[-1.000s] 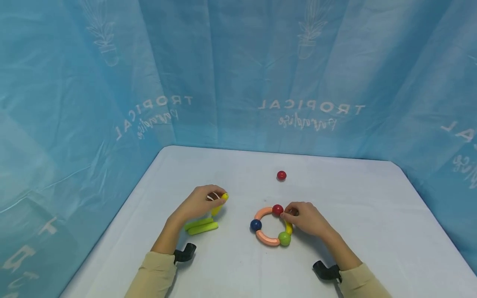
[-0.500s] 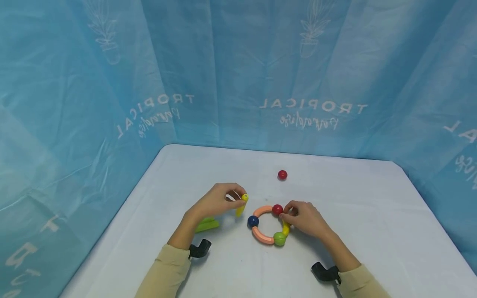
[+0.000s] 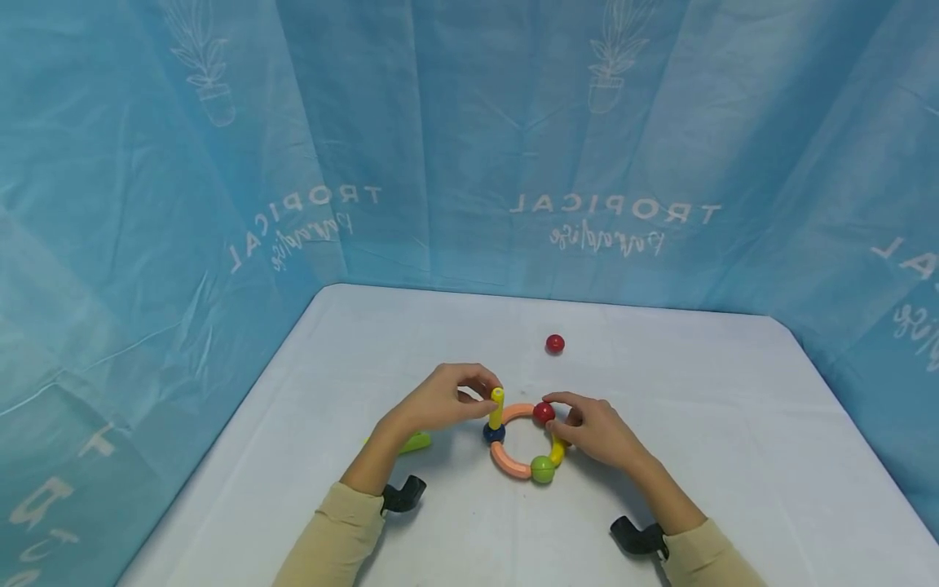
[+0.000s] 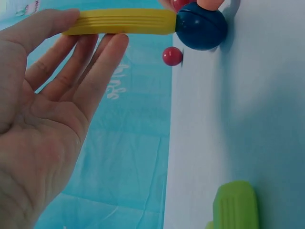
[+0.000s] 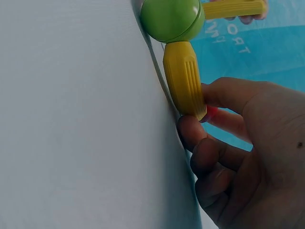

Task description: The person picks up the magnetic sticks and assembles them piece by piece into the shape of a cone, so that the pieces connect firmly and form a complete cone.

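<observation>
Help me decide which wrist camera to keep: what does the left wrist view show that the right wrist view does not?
Only the left wrist view shows the blue ball, with the yellow stick meeting it, and the end of a light green stick.

Only the right wrist view shows the green ball and the curved yellow piece against it.

Both share the yellow stick, parts of the left grip and right grip, the white table and the blue curtain.

My left hand [image 4: 52,119] pinching a ribbed yellow bar [image 4: 124,22], its far end meeting a dark blue ball [image 4: 202,29], a small red ball [image 4: 172,56] beyond, a green bar [image 4: 236,207] at lower right, white surface [image 4: 200,138], blue cloth [image 4: 131,152] behind.
</observation>
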The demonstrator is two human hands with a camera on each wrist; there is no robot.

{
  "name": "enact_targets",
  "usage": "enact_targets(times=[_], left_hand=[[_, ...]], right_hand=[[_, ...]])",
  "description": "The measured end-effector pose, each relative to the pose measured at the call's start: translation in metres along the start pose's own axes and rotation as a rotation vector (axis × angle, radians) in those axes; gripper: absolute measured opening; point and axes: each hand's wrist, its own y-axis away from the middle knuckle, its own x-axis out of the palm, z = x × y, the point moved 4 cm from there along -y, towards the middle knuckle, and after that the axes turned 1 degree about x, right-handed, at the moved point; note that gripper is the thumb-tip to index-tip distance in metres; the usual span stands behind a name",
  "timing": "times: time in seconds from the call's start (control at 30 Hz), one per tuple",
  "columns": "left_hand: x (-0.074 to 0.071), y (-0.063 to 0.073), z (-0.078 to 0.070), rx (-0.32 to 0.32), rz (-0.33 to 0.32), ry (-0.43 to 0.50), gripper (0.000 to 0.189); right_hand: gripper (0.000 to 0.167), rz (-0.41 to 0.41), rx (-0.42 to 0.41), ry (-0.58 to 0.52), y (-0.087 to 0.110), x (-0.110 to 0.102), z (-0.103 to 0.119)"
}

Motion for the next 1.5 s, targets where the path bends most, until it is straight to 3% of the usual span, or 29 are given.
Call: enact_targets(times=[0.47, 0.6, 0.73, 0.87, 1.0, 1.27, 1.5], left_hand=[[0.000, 0.002, 0.002, 0.014, 0.008, 0.035, 0.020], [-0.001, 0.001, 0.002, 0.035, 0.003, 0.014, 0.020], [-0.002, -0.002, 0.002, 0.074, -0.012, -0.025, 0.021], [-0.005, -0.001, 0.004, 0.069, -0.025, -0.058, 0.028], [-0.009, 0.005, 0.014, 0.033, -0.026, -0.085, 0.034], [-0.017, 0.031, 0.049, -0.082, -0.011, -0.130, 0.032], [-0.030, 0.056, 0.071, -0.107, -0.007, -0.163, 0.029]], right_hand=[[0.042, 0.016, -0.030, 0.039, -0.002, 0.002, 0.001], [0.045, 0.030, -0.062, 0.058, -0.001, 0.002, 0.002], [0.040, 0.022, -0.042, 0.047, -0.002, -0.001, 0.003], [0.036, 0.015, -0.022, 0.022, -0.002, -0.003, 0.002], [0.034, 0.018, -0.005, -0.014, -0.001, -0.003, -0.001], [0.036, 0.025, 0.042, -0.098, 0.003, -0.006, -0.010], [0.039, 0.053, 0.019, -0.117, 0.005, -0.008, -0.012]])
